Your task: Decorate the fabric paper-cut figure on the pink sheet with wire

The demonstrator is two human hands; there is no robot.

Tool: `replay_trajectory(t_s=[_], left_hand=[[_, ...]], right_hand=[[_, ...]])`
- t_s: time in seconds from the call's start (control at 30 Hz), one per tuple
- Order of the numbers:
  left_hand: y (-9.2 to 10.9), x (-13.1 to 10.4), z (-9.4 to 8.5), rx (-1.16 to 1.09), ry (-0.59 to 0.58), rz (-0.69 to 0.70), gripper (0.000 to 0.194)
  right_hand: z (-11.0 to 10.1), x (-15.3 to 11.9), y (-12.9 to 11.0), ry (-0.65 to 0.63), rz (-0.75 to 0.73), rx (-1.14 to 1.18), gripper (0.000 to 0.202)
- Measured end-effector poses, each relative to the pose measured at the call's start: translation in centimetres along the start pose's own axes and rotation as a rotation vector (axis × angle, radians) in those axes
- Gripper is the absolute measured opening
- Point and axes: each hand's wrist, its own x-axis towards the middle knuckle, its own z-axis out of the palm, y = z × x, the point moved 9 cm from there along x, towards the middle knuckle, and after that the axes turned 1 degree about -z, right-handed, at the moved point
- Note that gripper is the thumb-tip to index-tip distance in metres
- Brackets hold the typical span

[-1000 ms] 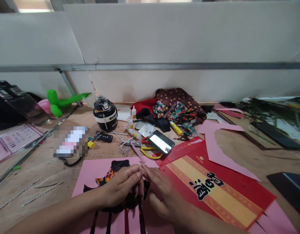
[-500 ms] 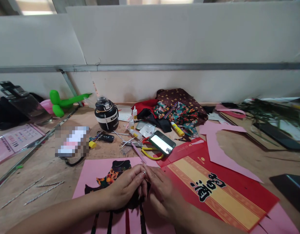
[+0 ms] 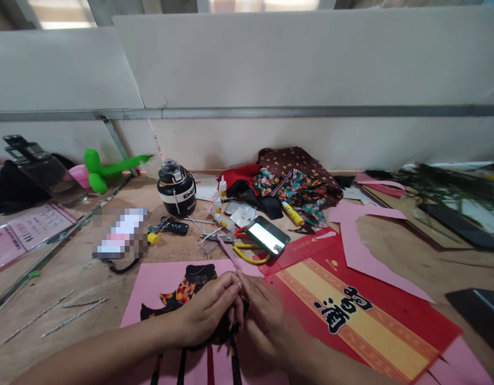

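My left hand (image 3: 209, 307) and my right hand (image 3: 267, 315) meet at the fingertips, low in the middle of the view. Both have their fingers curled and pressed together; whatever is between them is too small or hidden to name. Under them lies a pink sheet (image 3: 140, 283) bearing a cut-fabric figure of black and flowered cloth (image 3: 184, 289). Narrow dark and red strips (image 3: 210, 366) run down from the figure. My hands cover its right part. A thin pink paper strip (image 3: 228, 251) lies just beyond my fingertips.
Scissors with yellow handles (image 3: 251, 260) and a lit phone (image 3: 267, 236) lie beyond my hands, near small glue bottles (image 3: 223, 220). A red printed bag (image 3: 311, 289) is at the right, under cut pink paper (image 3: 357, 246). Behind stand a black jug (image 3: 176, 190) and heaped fabrics (image 3: 299, 176).
The view has shifted very slightly. My hands stay together in nearly the same place, with only a small movement at the left thumb.
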Motion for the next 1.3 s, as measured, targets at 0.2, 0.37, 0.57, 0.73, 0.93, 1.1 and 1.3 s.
replay_trajectory(t_s=[0.2,0.37,0.57,0.73,0.93,1.1,1.3], left_hand=[[0.00,-0.12,0.02,0.012,-0.001,0.005,0.035],[-0.06,0.05,-0.14,0.034,0.016,0.022,0.039],[-0.30,0.08,-0.09,0.001,0.026,0.005,0.038],[-0.17,-0.03,0.00,0.019,0.034,0.010,0.040],[-0.12,0.13,-0.07,0.026,0.017,0.012,0.039],[-0.08,0.08,-0.18,0.016,0.031,0.006,0.040],[-0.34,0.07,-0.03,0.002,0.033,0.002,0.038]], right_hand=[[0.05,0.11,0.05,0.000,-0.001,0.035,0.077],[0.40,-0.06,0.56,-0.014,0.049,0.092,0.078],[0.46,-0.08,0.76,-0.028,0.080,0.099,0.081],[0.28,-0.17,0.35,-0.012,0.033,0.025,0.078],[0.40,-0.30,0.51,0.009,0.048,0.085,0.081],[0.40,-0.31,0.50,0.006,0.046,0.053,0.080],[0.39,-0.28,0.50,-0.005,0.049,0.041,0.079]])
